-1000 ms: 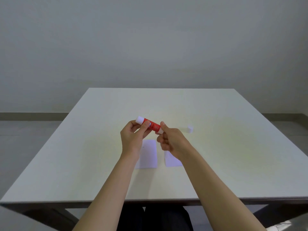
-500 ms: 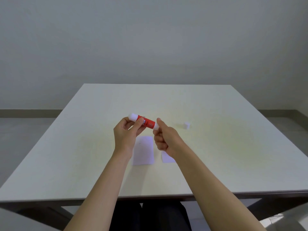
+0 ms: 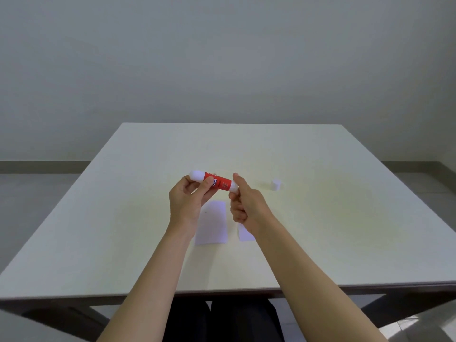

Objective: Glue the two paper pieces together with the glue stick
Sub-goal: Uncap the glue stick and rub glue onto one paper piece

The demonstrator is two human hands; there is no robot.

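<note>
1. Both hands hold the glue stick (image 3: 217,183) up in the air, above the worktop (image 3: 320,230).
2. The left hand (image 3: 187,206) pinches the red middle of it with thumb and fingers.
3. The right hand (image 3: 246,206) is curled around the white end on the right side, with the thumb up. I think it is turning the bottom knob to push the glue out, but I cannot be sure.
4. A small white cap (image 3: 275,185) stands alone on the worktop, off to the right, well apart from the hands. So the glue stick looks open already.
5. The bigger paper piece (image 3: 213,225) lies flat under the hands. The smaller paper piece (image 3: 244,234) lies just beside it, partly hidden by the right arm. They are not touching.
6. No glue shows on either paper yet.
7. What is left: rub glue on one paper, put the other on top, and press them down.
</note>
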